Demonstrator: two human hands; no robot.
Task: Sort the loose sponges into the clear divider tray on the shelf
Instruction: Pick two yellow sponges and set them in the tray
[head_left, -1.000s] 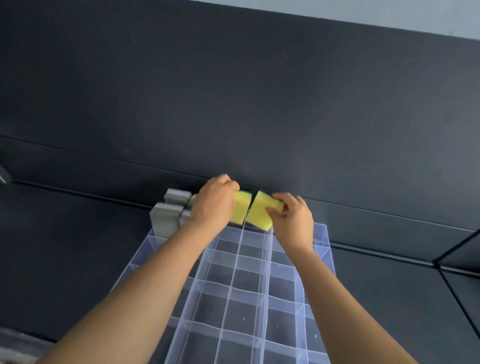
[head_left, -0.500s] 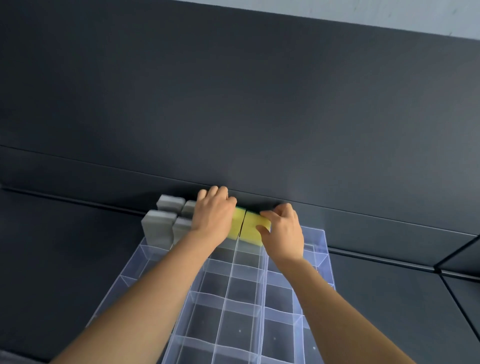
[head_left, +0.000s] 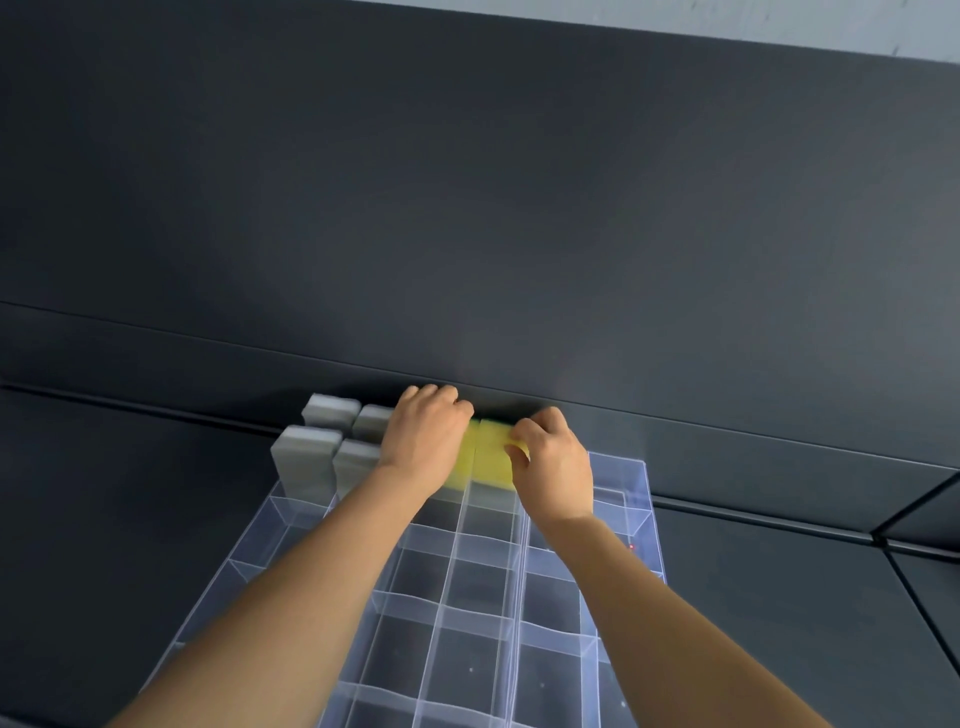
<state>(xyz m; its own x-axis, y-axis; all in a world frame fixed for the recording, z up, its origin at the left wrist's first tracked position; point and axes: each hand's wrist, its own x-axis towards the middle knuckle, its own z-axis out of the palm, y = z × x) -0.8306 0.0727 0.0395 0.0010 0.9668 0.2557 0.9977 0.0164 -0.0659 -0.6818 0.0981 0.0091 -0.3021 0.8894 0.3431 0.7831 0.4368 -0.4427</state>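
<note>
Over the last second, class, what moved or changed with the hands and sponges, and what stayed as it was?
The left hand and right hand lowered the left yellow sponge and right yellow sponge from tilted above the tray to upright, side by side, at its far end. Both hands keep their hold. The grey sponges and tray stayed put.

Left hand (head_left: 426, 441): curling over the left yellow sponge (head_left: 466, 454), holding it upright at the tray's far row.
Right hand (head_left: 553, 467): pinching the right yellow sponge (head_left: 493, 460), keeping it touching its neighbour.
Clear divider tray (head_left: 618, 478): lying on the dark shelf (head_left: 104, 519), reaching toward the back panel (head_left: 467, 208).
Grey sponges (head_left: 306, 457): standing upright in four far-left cells, just beside the left hand.
</note>
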